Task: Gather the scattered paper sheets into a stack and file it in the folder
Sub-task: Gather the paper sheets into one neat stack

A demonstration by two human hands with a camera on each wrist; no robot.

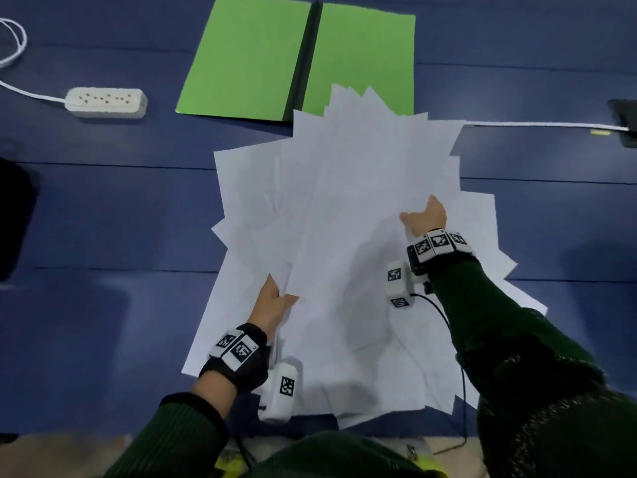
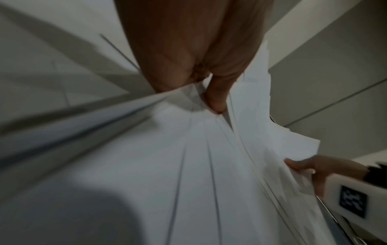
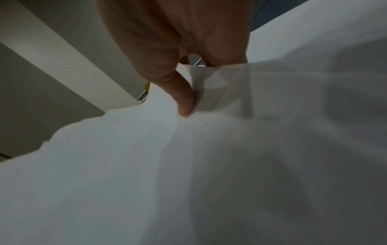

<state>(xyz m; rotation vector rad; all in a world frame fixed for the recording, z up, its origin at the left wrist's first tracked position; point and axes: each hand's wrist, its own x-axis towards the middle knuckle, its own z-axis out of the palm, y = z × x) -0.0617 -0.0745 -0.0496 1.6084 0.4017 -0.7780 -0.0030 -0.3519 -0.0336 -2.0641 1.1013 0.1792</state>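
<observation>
A fanned, uneven bundle of white paper sheets (image 1: 348, 215) is held between both hands above the blue table, with more sheets (image 1: 482, 236) lying flat under it. My left hand (image 1: 272, 301) pinches the bundle's near left edge, thumb on top (image 2: 217, 99), the other fingers hidden beneath. My right hand (image 1: 425, 215) pinches the right side, thumb pressed on the paper (image 3: 185, 102), fingers under the sheets. The open green folder (image 1: 255, 60) lies flat at the far side; the bundle's far corners overlap its right half.
A white power strip (image 1: 105, 102) with its cable lies at the far left. A white cable (image 1: 537, 125) runs to a dark device (image 1: 625, 122) at the right edge. A black object (image 1: 13, 219) sits at the left edge.
</observation>
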